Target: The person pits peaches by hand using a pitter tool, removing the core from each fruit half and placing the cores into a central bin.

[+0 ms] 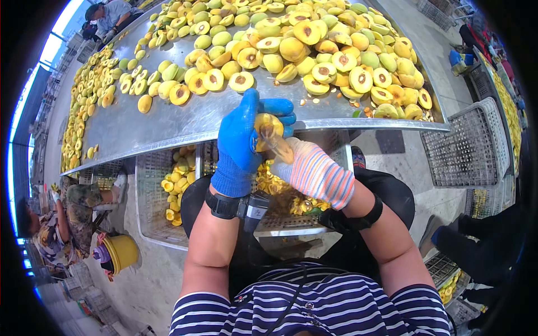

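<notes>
Halved fruit [307,32] crowds a metal worktop [188,117] above crates [150,201]; the blue-gloved left hand [242,134] clasps a yellow fruit [268,126], the striped-gloved right hand [316,171] meeting it, grip blurred.

Heaped fruit [294,49] and crates [462,151] suggest a workshop.

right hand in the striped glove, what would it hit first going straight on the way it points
The striped-knit-gloved right hand would likely first meet the brown-marked yellow fruit held in the blue-gloved left hand; blur and unclear depth hide whether they touch already.
</notes>
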A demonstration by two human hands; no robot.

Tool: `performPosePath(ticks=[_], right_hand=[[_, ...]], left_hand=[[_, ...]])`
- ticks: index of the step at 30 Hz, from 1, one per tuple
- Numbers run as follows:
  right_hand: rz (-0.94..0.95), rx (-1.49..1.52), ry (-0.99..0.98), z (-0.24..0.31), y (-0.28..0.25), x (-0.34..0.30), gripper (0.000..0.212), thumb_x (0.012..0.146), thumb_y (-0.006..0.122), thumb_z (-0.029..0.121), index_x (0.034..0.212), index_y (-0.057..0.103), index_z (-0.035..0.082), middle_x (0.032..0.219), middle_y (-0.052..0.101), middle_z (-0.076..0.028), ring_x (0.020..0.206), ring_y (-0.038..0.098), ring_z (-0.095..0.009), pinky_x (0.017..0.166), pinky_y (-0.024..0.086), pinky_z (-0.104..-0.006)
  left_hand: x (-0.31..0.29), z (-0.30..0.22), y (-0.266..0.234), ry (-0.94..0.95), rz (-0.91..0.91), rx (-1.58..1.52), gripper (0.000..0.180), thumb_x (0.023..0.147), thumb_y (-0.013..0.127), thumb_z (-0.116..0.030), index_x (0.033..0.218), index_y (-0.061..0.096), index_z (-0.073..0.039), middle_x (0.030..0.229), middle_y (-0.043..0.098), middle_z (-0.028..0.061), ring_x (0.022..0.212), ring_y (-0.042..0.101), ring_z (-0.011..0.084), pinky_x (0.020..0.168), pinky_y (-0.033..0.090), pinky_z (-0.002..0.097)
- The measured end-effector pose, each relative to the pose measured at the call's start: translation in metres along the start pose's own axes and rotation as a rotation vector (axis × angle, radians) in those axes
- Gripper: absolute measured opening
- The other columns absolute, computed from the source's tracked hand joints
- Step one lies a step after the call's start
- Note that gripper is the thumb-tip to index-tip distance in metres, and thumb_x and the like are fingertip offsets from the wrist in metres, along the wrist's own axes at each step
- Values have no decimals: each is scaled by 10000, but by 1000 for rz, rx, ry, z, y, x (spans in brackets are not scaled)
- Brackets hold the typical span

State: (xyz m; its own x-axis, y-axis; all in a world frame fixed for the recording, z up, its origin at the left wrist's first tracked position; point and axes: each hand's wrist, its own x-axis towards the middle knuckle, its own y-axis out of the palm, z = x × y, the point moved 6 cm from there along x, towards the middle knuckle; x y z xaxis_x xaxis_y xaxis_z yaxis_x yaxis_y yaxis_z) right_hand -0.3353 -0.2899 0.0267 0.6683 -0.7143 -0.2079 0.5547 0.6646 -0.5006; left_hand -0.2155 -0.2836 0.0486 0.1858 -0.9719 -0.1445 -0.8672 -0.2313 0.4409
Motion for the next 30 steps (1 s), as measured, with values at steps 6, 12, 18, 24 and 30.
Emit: performPosePath(ticks=[6, 12, 18, 24, 30], right_hand=[[85, 376, 69, 17, 0, -2, 311, 807, 660, 166, 1046, 575, -14, 802, 639, -134, 733, 629, -281, 688, 512, -385], [296, 735, 259, 7, 22, -12, 252, 817, 659, 115, 999, 506, 31, 628, 522, -38, 387, 469, -151, 331, 349, -291], [211, 681, 199, 9, 20, -10, 202, 813, 688, 148, 932, 561, 44, 647, 553, -39, 420, 497, -158, 364, 382, -297], [362, 709, 279, 12, 22, -17, 161, 803, 701, 153, 893, 605, 61, 635, 564, -27, 465, 531, -147, 414, 418, -298], [403, 736, 303, 4, 27, -19, 142, 788, 720, 163, 813, 629, 57, 599, 571, -26, 462, 536, -154, 406, 407, -292]], left_hand=[[-3, 4, 1, 234, -93, 34, 527, 989, 463, -428, 1085, 630, 63, 936, 678, 163, 815, 661, 207, 744, 544, 327], [0, -6, 0, 86, -86, 159, 426, 954, 570, -358, 982, 680, 53, 873, 691, 135, 766, 654, 179, 710, 530, 295], [3, -5, 1, 100, -98, 379, 429, 967, 547, -369, 936, 677, 39, 838, 690, 140, 689, 663, 190, 650, 553, 300], [-3, -1, -1, 47, -121, 63, 456, 953, 562, -387, 903, 698, 45, 821, 695, 130, 675, 646, 165, 615, 526, 277], [-1, -3, 6, -47, 62, 318, 477, 955, 555, -399, 879, 693, 51, 793, 691, 127, 664, 648, 172, 608, 529, 287]])
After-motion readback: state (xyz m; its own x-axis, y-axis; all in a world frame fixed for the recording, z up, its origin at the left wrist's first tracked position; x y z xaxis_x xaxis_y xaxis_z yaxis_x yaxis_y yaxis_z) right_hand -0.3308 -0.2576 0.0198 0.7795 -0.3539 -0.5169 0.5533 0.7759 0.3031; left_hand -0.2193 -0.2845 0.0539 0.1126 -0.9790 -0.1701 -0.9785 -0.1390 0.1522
